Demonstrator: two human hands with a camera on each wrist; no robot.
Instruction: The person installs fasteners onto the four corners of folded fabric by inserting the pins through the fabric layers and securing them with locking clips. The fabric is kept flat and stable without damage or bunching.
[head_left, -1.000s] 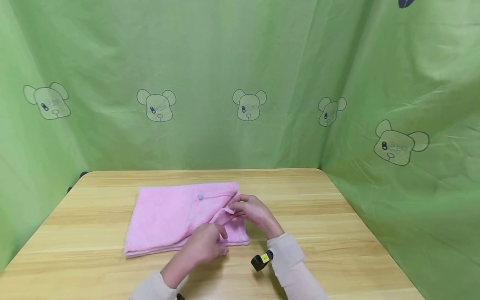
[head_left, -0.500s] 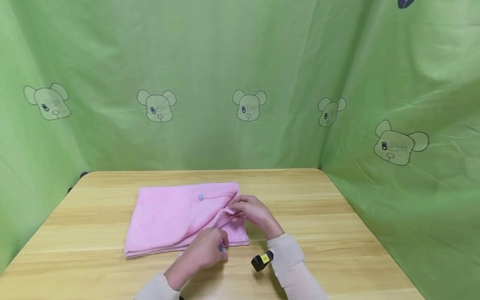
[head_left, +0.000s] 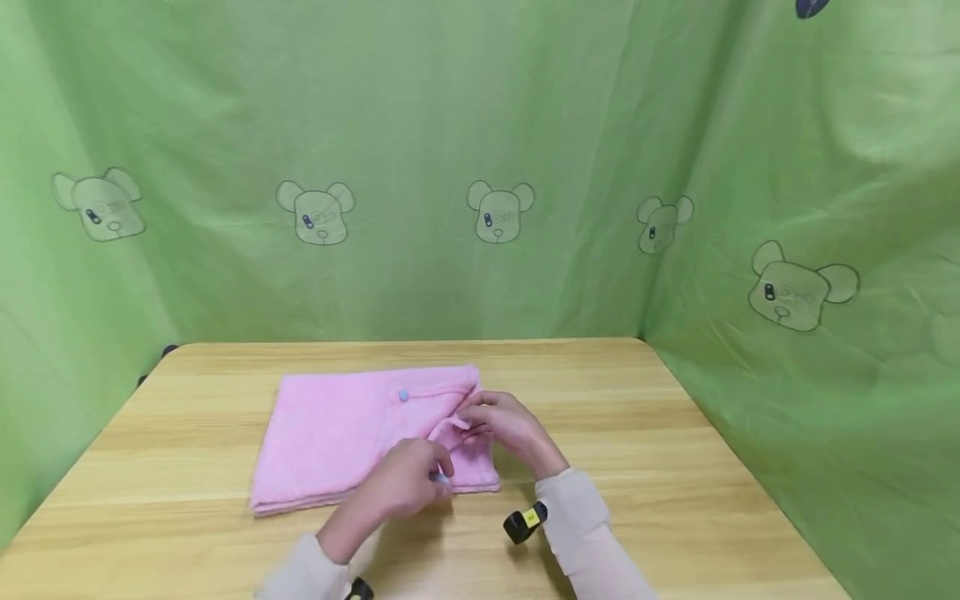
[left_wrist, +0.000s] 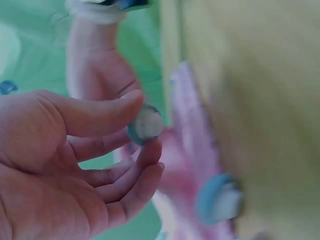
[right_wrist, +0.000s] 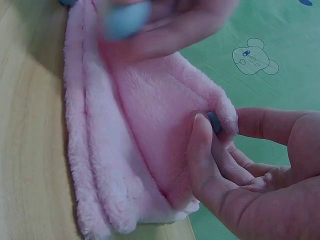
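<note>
A folded pink fleecy cloth lies on the table, its right part turned up into a loose flap. My left hand is just over its front edge. Between thumb and fingers, that hand pinches a small round blue button-like piece with a white face. My right hand grips the raised corner of the flap, where a bit of another blue piece peeks out beside the fingertips. One more blue piece sits on top of the cloth. In the left wrist view, a similar piece shows at the cloth's edge.
The wooden table reaches out on all sides of the cloth. Green curtains with bear-head drawings hang behind it and at both sides. A small black wrist camera juts from the right sleeve.
My left hand first dips slightly toward me, then lifts back up over the cloth's front edge with the blue piece. The right hand and cloth stay nearly still.
</note>
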